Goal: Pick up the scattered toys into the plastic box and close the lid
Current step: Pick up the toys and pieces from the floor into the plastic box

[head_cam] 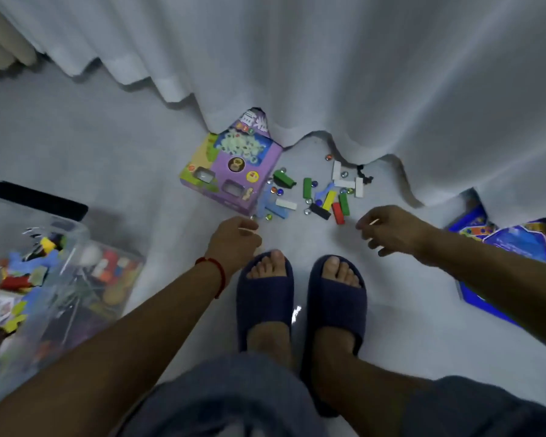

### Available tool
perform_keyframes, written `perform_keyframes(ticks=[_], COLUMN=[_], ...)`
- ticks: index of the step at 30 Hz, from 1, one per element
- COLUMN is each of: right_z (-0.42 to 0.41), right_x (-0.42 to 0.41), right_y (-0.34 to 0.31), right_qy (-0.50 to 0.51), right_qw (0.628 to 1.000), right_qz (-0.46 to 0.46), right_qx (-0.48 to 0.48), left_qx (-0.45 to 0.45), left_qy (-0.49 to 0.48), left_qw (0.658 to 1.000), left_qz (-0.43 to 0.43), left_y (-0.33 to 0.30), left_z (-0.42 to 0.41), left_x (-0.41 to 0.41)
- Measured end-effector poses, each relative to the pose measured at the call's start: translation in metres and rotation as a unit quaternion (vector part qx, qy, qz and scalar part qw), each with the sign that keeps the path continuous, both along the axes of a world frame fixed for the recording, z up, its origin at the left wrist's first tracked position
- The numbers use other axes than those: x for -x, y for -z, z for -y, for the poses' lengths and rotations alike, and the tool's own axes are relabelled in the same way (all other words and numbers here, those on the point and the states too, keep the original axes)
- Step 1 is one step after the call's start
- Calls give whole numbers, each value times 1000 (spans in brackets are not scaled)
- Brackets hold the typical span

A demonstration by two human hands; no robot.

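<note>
Head view: pale floor bordered by white curtain. Scattered toys seen at curtain hem, beside purple carton. Plastic box placed far left, lid off, partly filled. Left hand and right hand held above floor, fingers loosely curled; grip cannot be told.

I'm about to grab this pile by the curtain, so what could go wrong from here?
The glass marbles among the blocks could roll under the curtain hem and get lost. They also lie just ahead of your slippers, so a step forward might slip. The plastic box sits well to your left, so carried handfuls may spill.
</note>
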State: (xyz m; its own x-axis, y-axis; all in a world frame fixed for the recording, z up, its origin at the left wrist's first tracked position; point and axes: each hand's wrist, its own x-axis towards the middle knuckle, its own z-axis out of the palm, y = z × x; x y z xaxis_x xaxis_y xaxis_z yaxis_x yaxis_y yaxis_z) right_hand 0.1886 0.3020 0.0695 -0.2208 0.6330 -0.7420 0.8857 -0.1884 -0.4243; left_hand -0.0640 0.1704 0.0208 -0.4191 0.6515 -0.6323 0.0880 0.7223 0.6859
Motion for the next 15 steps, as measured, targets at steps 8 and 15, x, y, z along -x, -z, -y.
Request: perform_keyframes(ticks=[8, 15], right_z=[-4, -12], right_x=[61, 128], right_y=[113, 157], right_qy=[-332, -360], right_qw=[892, 843], right_qz=[-57, 13], right_qx=[-303, -399], left_qx=[-83, -137], left_qy=[100, 87], left_qw=[937, 923], left_qz=[-324, -349], left_y=[81, 103], left_z=[-34, -30], left_x=[-9, -27])
